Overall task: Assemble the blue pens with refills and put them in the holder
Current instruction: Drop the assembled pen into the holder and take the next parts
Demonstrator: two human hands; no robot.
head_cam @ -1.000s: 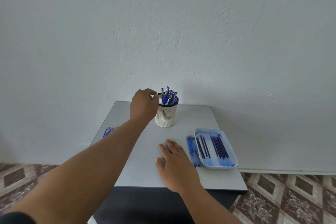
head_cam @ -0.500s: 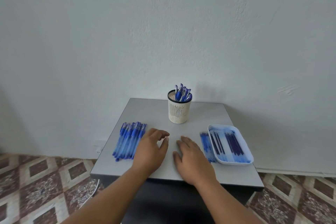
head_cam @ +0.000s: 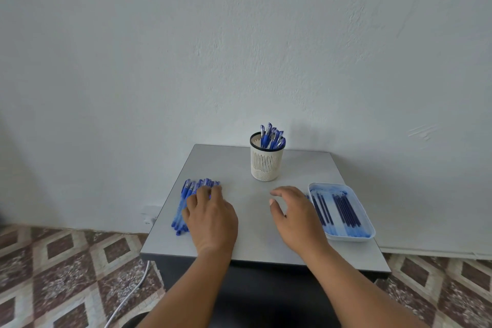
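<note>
The left hand (head_cam: 210,217) lies over the row of blue pens (head_cam: 183,205) at the table's (head_cam: 239,168) left, fingers (head_cam: 203,193) bent onto them; whether it grips one I cannot tell. The right hand (head_cam: 296,217) hovers loosely curled, holding nothing, beside the refill tray (head_cam: 368,224). The holder (head_cam: 266,161) with pens stands far centre.

Left hand (head_cam: 210,217) palm down, fingers spread forward, right hand (head_cam: 298,217) palm down, fingers loosely curved, both forearms extended
</note>
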